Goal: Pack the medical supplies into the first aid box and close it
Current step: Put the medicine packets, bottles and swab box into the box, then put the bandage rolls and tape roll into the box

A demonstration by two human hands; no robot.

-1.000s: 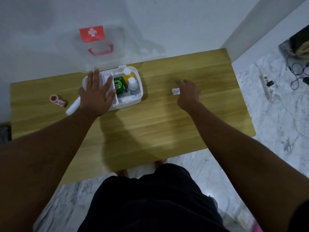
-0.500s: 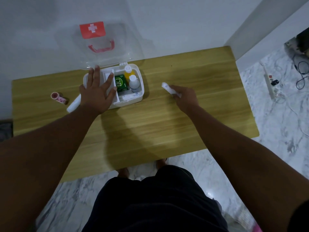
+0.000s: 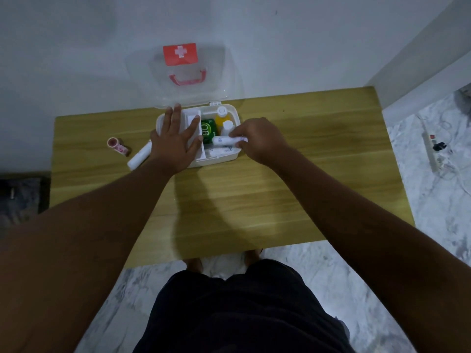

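The white first aid box (image 3: 230, 157) stands open near the table's back edge, its clear lid (image 3: 183, 72) with a red cross and red handle leaning against the wall. Inside are a green packet (image 3: 208, 129), a yellow bottle (image 3: 221, 117) and a small white bottle (image 3: 227, 126). My left hand (image 3: 173, 141) lies flat, fingers spread, on the box's left half. My right hand (image 3: 257, 141) holds a white tube (image 3: 224, 140) over the box's right compartment. A white roll (image 3: 139, 156) and a pink tape roll (image 3: 116, 146) lie on the table left of the box.
The wooden table (image 3: 254, 194) stands against a white wall. A power strip with cables (image 3: 433, 151) lies on the marble floor at the right. A dark mat (image 3: 20, 197) is on the floor at the left.
My right hand picked up the white tube from the table right of the box and carried it left over the box. My left hand stayed on the box.
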